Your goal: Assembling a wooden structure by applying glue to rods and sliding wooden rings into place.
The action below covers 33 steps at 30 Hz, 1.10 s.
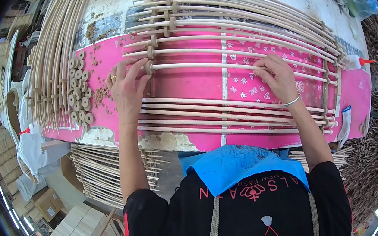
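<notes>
A pale wooden stick (201, 65) lies crosswise above the pink sheet in front of me. Its left end passes through a brown ring (149, 67), which my left hand (125, 85) pinches between thumb and fingers. Farther right, my right hand (278, 79) is closed on the same stick, thumb and fingertips together. Beyond it, several similar sticks (232, 8) lie side by side, many with a brown ring near the left end. Nearer to me are more sticks (187, 105) without visible rings at their left ends. A slatted wooden rack (325, 95) supports the right ends.
Loose brown rings (85, 102) are piled on the pink sheet (185, 85) at left, beside a long bundle of sticks (53, 54). Red-tipped bottles (355, 61) stand at both sides. More sticks (111, 173) are stacked below the table's near edge. A green-blue plastic bag (363, 5) sits far right.
</notes>
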### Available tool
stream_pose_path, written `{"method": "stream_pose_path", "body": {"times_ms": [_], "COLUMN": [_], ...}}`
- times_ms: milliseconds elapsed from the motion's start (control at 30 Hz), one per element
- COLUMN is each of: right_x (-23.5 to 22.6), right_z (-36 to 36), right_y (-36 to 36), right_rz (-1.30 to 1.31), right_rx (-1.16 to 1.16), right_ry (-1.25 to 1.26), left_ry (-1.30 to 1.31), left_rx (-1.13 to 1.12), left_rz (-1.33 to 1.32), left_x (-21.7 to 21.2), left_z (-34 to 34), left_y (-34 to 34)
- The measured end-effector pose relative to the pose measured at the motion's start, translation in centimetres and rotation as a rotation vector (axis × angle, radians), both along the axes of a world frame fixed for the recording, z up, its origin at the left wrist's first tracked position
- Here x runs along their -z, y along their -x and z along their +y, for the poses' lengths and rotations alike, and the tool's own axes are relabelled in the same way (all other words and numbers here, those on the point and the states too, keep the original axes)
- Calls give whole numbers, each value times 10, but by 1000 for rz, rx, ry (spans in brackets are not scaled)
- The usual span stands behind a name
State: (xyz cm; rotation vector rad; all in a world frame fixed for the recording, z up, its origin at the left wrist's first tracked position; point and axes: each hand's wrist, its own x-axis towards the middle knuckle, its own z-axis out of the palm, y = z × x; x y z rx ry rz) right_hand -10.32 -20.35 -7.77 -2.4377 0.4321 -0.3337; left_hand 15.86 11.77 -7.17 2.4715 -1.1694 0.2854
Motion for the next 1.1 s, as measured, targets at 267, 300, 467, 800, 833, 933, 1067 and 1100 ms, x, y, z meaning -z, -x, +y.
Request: {"method": "stream_pose_path", "body": {"times_ms": [267, 300, 467, 800, 833, 933, 1067, 1100], "right_x": [1, 1, -17, -27, -30, -25, -24, -24], "right_z": [1, 1, 7, 35, 37, 38, 40, 40], "right_y": [-10, -9, 7, 40, 38, 39, 38, 39], "right_rz": [-91, -102, -144, 230, 260, 233, 246, 245], "right_rx": [-60, -51, 60, -150, -161, -151, -177, -179], "right_ry": [334, 332, 217, -133, -138, -148, -122, -124], "left_ry": [-6, 18, 177, -241, -228, -192, -303, -293], "left_rx": [-35, -30, -205, -516, -525, -525, -549, -561], "left_rz": [-21, -22, -35, -143, -149, -190, -192, -199], "left_x": [9, 9, 11, 4, 3, 2, 1, 1], "left_z": [1, 1, 48, 118, 116, 115, 120, 123], "left_y": [-1, -2, -45, -108, -111, -110, -105, -103]}}
